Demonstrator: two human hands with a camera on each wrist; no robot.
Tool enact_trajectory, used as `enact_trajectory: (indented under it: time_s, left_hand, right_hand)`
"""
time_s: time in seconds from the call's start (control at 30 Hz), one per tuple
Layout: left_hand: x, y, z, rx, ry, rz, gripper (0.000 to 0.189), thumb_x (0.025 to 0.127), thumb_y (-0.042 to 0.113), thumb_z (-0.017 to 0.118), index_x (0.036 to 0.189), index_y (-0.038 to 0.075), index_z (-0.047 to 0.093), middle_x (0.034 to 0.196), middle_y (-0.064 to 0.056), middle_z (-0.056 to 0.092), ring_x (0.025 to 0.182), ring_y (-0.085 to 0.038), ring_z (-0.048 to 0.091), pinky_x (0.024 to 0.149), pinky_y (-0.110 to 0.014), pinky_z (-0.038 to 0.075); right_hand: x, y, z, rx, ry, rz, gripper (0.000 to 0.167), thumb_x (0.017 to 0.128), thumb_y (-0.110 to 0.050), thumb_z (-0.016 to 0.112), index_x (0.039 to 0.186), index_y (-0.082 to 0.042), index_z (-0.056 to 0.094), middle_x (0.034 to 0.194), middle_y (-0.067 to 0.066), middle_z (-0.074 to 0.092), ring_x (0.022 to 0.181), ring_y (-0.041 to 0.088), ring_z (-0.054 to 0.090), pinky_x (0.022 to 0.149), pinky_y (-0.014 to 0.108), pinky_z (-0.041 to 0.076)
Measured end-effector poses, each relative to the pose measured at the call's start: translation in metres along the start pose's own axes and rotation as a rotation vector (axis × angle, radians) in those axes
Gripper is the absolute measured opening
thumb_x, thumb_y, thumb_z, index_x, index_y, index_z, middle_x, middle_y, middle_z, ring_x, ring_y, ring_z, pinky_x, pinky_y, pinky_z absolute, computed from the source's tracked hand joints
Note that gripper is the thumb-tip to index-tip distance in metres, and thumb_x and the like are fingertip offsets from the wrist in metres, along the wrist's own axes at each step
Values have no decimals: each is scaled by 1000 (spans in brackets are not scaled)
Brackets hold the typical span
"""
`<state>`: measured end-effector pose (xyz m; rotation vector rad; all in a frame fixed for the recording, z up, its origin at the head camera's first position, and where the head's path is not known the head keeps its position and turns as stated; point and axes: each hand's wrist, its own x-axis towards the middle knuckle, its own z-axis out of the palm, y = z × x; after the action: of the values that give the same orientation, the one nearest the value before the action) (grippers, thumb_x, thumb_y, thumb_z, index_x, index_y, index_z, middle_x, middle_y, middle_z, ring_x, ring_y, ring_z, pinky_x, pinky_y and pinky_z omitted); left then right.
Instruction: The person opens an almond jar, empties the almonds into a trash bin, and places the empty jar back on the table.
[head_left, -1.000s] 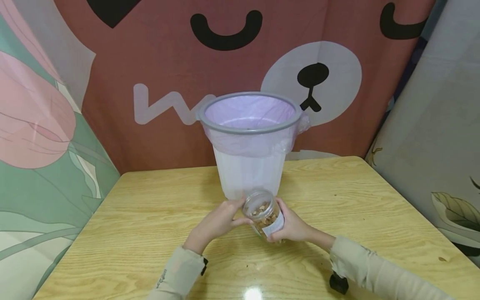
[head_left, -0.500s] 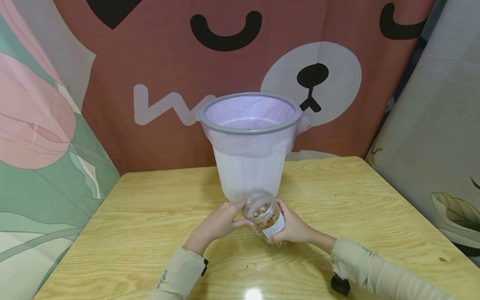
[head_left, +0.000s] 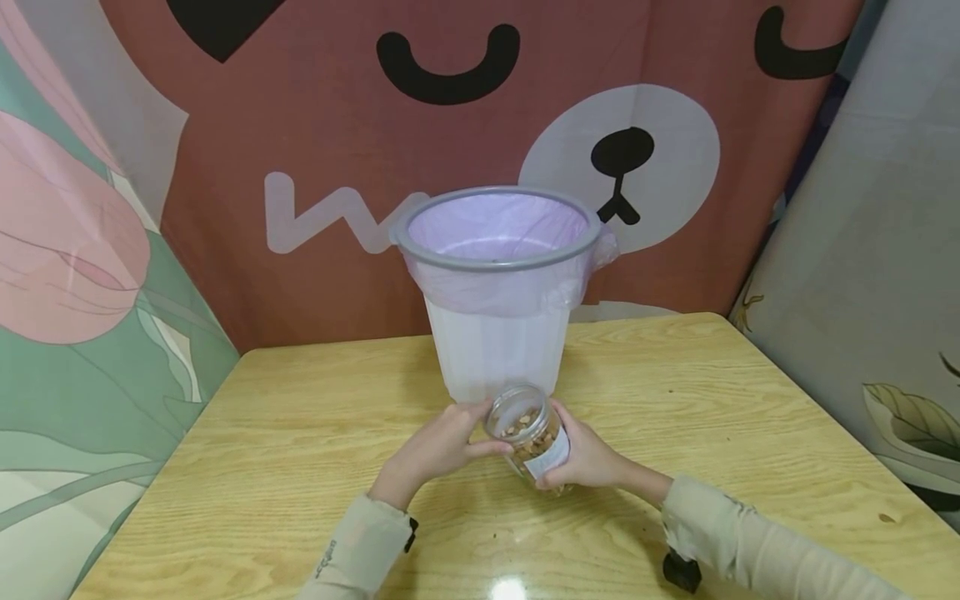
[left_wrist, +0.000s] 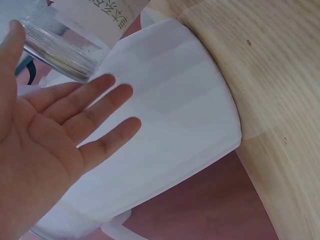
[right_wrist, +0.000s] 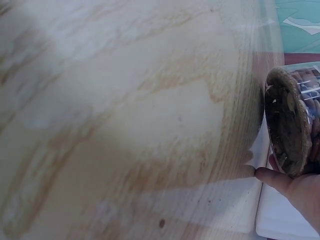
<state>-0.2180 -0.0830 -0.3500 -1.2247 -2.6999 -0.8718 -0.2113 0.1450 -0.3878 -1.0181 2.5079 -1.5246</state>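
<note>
A clear jar (head_left: 528, 427) of brown chip-like pieces, with a white label (head_left: 551, 455), is held tilted above the table, its open mouth toward the bin and up. My right hand (head_left: 588, 454) grips its labelled side; the right wrist view shows the jar's base (right_wrist: 286, 125) with fingers at its edge. At the mouth is my left hand (head_left: 438, 442), thumb and fingers on either side of the rim. In the left wrist view the left hand's fingers (left_wrist: 107, 111) are straight and spread beside the rim; any contact is unclear. No lid shows.
Just behind the jar stands a white bin (head_left: 497, 346) with a grey rim (head_left: 495, 264) and a pale purple liner (head_left: 498, 223). The wooden table (head_left: 300, 433) ends at a patterned cloth backdrop (head_left: 337, 125) behind and at both sides.
Almost nothing differs. Both hands and the jar stay in nearly the same place, sinking very slightly in the head view, while the left thumb shifts a little to the right along the rim.
</note>
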Motion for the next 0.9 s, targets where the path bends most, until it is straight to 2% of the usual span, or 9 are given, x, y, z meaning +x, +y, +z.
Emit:
enact_trajectory:
  time_s: [0.13,0.23,0.3,0.43,0.63,0.9]
  left_hand:
    - [4,5,1,40,41,-26,76,80,52,57,138,9,33,125,-6,51,111,-18,49,90,-35,40]
    - [8,9,2,116,67,-34,79,78,60,53,138,13,32,133,-8,42,120,-21,40,92,-41,36]
    - [13,12,2,164,81,-23,78,79,62,50,139,15,32,136,-10,36,124,-24,34,94,-43,35]
    - [20,15,5,236,93,18,75,80,62,48,139,19,32,137,-14,33,125,-26,32,95,-44,33]
    - [26,17,8,242,72,37,72,81,57,52,139,19,31,137,-17,33,123,-28,34,94,-44,33]
    - [30,16,11,241,60,45,71,83,55,51,139,15,33,135,-16,36,122,-29,36,94,-43,34]
  right_hand:
    - [-1,-1,0,3,-10,-10,95,57,-3,78,134,3,23,107,13,53,83,18,56,72,32,46]
    - [-1,-2,-1,17,-24,-9,95,58,-1,77,134,2,21,106,13,53,81,16,57,70,31,48]
    - [-1,-2,-1,24,-35,-12,95,59,-1,77,135,2,20,106,14,54,79,15,57,68,31,48]
    - [0,-2,-2,38,-57,-21,96,61,0,76,136,4,16,106,15,53,77,14,58,66,31,49]
    - [0,0,-1,45,-69,-21,96,62,-1,75,136,5,14,106,15,53,76,13,58,63,31,50]
    - [0,1,0,53,-68,-28,94,61,2,75,135,4,16,108,15,52,79,14,57,67,31,49]
